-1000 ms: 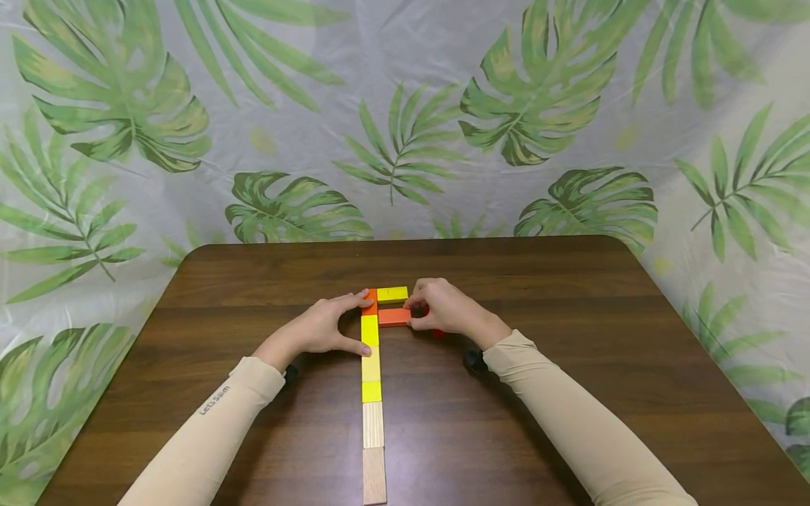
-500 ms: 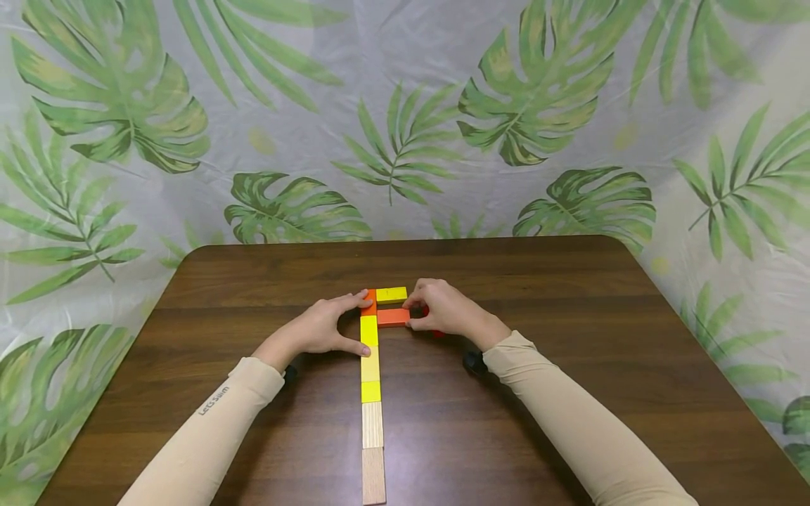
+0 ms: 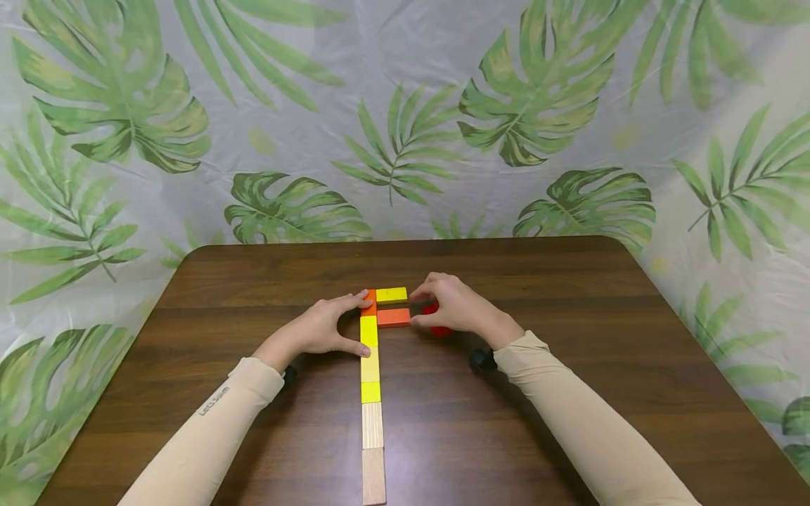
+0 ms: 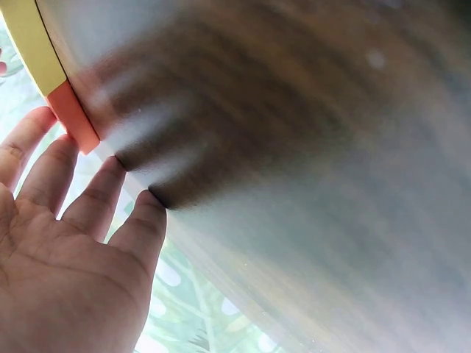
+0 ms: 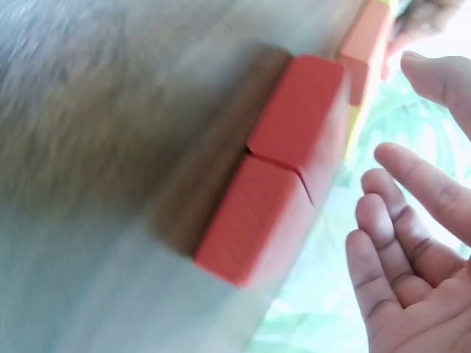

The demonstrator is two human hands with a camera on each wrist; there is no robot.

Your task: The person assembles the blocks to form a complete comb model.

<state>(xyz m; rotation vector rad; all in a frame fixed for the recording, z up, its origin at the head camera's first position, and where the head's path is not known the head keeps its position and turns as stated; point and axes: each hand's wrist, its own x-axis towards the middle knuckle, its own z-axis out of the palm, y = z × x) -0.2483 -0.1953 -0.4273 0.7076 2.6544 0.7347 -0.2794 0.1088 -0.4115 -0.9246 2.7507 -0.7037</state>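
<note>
Flat wooden blocks lie end to end in a straight row on the table. My left hand point(image 3: 316, 327) rests at the row's left side, fingers spread, fingertips at the orange block point(image 3: 371, 310) and thumb at the pale yellow block point(image 3: 370, 365). From the row's far end a yellow block point(image 3: 391, 295) and an orange-red block point(image 3: 394, 318) stick out to the right, with a narrow gap between them. My right hand point(image 3: 460, 303) hovers just right of the orange-red block, thumb and fingers apart, holding nothing. Two red blocks point(image 5: 298, 114) stand together beside it, mostly hidden in the head view.
The row runs toward me through a yellow block point(image 3: 371, 392) and two plain wood blocks point(image 3: 373, 425). The dark wooden table point(image 3: 538, 422) has rounded far corners. A leaf-patterned curtain point(image 3: 405, 140) hangs behind it.
My right hand has let go of the orange-red block and drawn back slightly to the right, fingers opening. More of the red blocks shows. My left hand has stayed in place.
</note>
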